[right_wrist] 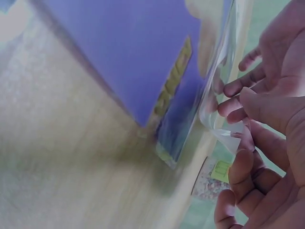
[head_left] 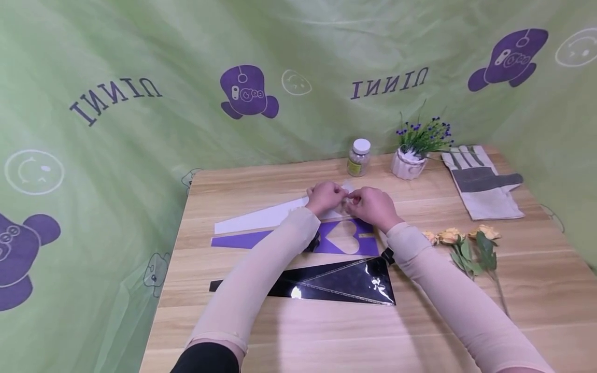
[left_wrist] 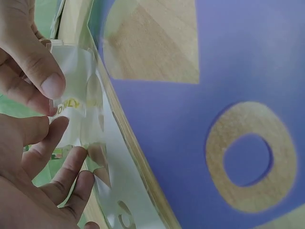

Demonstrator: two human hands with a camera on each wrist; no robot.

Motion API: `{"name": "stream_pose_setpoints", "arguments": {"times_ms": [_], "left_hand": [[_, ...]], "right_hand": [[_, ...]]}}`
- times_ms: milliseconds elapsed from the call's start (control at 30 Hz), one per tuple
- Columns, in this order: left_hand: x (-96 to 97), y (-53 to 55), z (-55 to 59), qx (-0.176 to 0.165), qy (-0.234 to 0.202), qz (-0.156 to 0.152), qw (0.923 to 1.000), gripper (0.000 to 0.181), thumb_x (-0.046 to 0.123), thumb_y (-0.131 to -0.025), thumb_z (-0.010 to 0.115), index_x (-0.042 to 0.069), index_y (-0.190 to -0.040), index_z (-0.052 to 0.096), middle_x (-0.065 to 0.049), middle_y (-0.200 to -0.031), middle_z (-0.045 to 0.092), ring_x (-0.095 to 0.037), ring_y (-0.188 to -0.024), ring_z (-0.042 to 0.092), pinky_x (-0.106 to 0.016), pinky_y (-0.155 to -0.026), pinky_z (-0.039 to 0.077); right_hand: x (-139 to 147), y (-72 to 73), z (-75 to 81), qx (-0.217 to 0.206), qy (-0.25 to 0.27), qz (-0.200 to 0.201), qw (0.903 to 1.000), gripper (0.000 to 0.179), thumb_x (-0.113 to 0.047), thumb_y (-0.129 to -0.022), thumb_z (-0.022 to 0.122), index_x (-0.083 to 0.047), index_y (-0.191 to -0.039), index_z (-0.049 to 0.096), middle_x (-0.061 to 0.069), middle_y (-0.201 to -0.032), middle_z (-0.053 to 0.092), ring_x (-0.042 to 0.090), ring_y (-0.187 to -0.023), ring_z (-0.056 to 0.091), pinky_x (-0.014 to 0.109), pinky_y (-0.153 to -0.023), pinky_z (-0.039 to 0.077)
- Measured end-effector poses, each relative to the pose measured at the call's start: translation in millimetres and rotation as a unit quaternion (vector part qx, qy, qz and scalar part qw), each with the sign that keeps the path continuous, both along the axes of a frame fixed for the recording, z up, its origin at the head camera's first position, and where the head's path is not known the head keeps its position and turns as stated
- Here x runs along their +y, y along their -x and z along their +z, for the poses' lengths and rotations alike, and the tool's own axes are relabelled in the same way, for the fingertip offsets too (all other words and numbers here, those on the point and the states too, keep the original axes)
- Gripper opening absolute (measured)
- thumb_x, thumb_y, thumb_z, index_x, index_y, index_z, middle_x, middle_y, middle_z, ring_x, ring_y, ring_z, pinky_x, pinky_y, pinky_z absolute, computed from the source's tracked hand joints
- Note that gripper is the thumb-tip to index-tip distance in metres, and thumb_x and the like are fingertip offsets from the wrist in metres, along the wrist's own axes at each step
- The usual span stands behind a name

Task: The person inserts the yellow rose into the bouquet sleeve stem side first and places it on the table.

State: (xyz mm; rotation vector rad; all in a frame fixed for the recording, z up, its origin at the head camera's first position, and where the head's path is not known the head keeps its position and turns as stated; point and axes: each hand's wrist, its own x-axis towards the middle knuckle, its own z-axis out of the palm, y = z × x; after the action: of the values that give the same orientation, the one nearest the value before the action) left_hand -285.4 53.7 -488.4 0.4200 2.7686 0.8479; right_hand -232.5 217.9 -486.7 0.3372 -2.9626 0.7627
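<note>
Both hands meet over the wide end of a white flower sleeve (head_left: 258, 215) with a clear film front. My left hand (head_left: 325, 198) pinches the edge of its film, and my right hand (head_left: 373, 206) pinches the same edge close beside it. Gold lettering shows on the clear film (left_wrist: 71, 78) in the left wrist view, which is lifted and bent between the fingers. Just below the hands lies a purple flower sleeve (head_left: 333, 228) with a heart-shaped cutout. A glossy black flower sleeve (head_left: 345, 282) lies nearer, partly under the left forearm.
Behind the hands stand a white-capped jar (head_left: 359, 158) and a white pot (head_left: 408, 165) with purple flowers. A grey and white work glove (head_left: 482, 189) lies at the back right. Several yellow roses (head_left: 451, 236) with leaves lie right of the right forearm. A green curtain (head_left: 186, 114) hangs behind the table.
</note>
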Motion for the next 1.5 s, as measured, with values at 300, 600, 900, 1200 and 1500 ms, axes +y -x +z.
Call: {"name": "stream_pose_setpoints", "arguments": {"times_ms": [300, 600, 900, 1200, 1500], "left_hand": [[2.0, -1.2, -4.5, 0.078, 0.038, -0.038, 0.9955, 0.027, 0.036, -0.104, 0.055, 0.024, -0.091, 0.075, 0.011, -0.092, 0.071, -0.018, -0.098, 0.062, -0.054, -0.105, 0.024], [-0.3, 3.0, 2.5, 0.065, 0.043, -0.057, 0.9954, 0.025, 0.033, -0.106, 0.047, 0.022, -0.094, 0.066, 0.009, -0.08, 0.063, -0.014, -0.083, 0.059, -0.048, -0.102, 0.026], [-2.5, 4.7, 8.3, 0.003, -0.005, -0.052, 0.9986, 0.022, 0.024, -0.099, 0.055, 0.018, -0.082, 0.067, 0.006, -0.077, 0.063, -0.016, -0.077, 0.057, -0.046, -0.098, 0.034], [3.3, 2.2, 7.0, 0.019, -0.029, -0.066, 0.9972, 0.019, 0.02, -0.095, 0.06, 0.017, -0.09, 0.079, 0.007, -0.077, 0.065, -0.013, -0.074, 0.058, -0.034, -0.08, 0.046], [0.4, 0.4, 4.6, -0.014, -0.081, -0.046, 0.9955, 0.019, 0.015, -0.096, 0.063, 0.011, -0.102, 0.081, 0.003, -0.09, 0.072, -0.011, -0.074, 0.06, -0.023, -0.069, 0.047]], "right_hand": [[13.8, -20.4, 26.7, -0.037, 0.065, 0.011, 0.9971, 0.033, -0.028, -0.096, 0.071, -0.004, -0.118, 0.074, 0.007, -0.096, 0.073, 0.021, -0.074, 0.063, 0.042, -0.069, 0.051], [97.7, -101.1, 71.4, -0.08, 0.083, -0.017, 0.9932, 0.038, -0.034, -0.1, 0.067, -0.001, -0.118, 0.071, 0.012, -0.103, 0.072, 0.022, -0.078, 0.066, 0.036, -0.068, 0.055], [163.0, -164.6, 46.1, -0.222, 0.015, -0.013, 0.9749, 0.017, -0.016, -0.094, 0.072, 0.0, -0.099, 0.075, -0.002, -0.069, 0.062, 0.011, -0.055, 0.05, 0.028, -0.05, 0.044], [154.5, -168.3, 19.9, -0.173, -0.023, -0.019, 0.9844, 0.015, -0.019, -0.09, 0.076, -0.004, -0.089, 0.075, -0.007, -0.071, 0.063, 0.012, -0.06, 0.053, 0.033, -0.057, 0.045], [143.1, -161.8, 13.4, -0.159, -0.043, -0.018, 0.9861, 0.012, -0.017, -0.087, 0.074, -0.008, -0.079, 0.071, -0.005, -0.07, 0.063, 0.012, -0.061, 0.055, 0.038, -0.061, 0.05]]}}
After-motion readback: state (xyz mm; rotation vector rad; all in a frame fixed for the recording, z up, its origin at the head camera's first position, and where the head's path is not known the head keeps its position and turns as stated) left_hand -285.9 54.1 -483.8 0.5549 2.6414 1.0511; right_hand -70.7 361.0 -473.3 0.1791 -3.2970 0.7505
